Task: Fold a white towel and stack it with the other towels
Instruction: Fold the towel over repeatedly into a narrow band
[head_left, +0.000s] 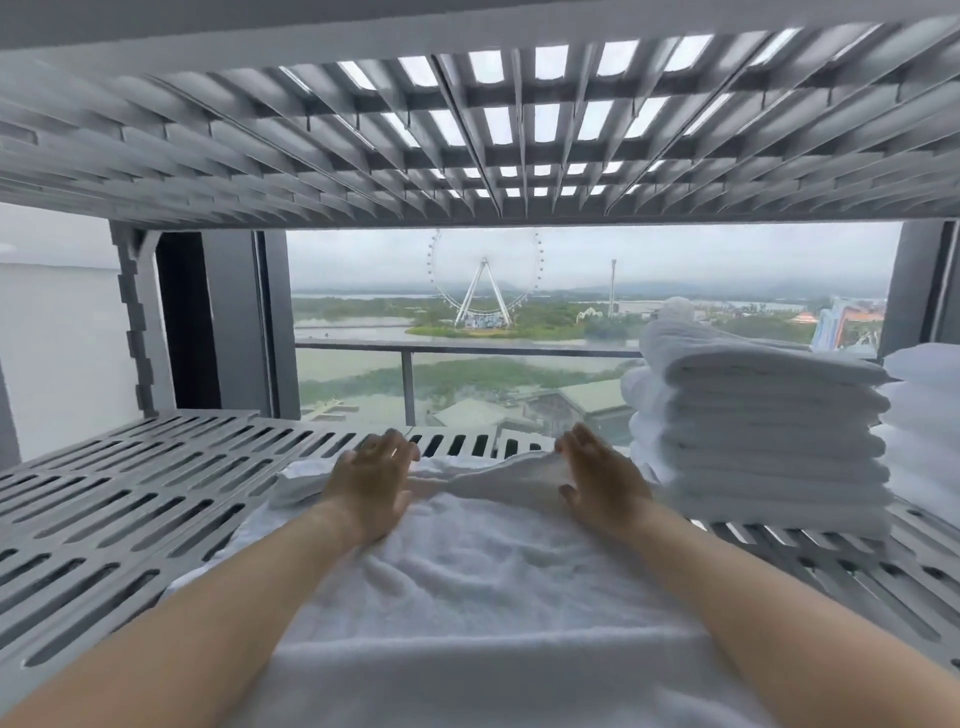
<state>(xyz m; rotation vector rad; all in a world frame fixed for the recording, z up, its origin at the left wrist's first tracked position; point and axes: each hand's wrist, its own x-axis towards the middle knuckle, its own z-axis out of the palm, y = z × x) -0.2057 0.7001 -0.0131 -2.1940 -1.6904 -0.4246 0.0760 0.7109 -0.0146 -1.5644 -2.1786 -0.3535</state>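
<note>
Towel: the white towel (467, 587) lies spread on the slotted grey shelf (130, 499), its long axis running from the person toward the window, the far end rumpled into a ridge.
Left hand: the left hand (371, 486) rests flat on the towel's far part, fingers spread, gripping nothing.
Right hand: the right hand (597, 480) stands edge-on beside the rumpled far fold, fingers extended and loose; no pinch of cloth shows.
Stack: the folded towels (758, 431) stand piled to the right of the towel, just beside the right hand, with a second pile (924, 415) further right.
Key relation: the stack lies to the right, so the right hand is nearer to it.
Step, as a judgement: smoothing the far end before folding; the towel is not yet folded.
</note>
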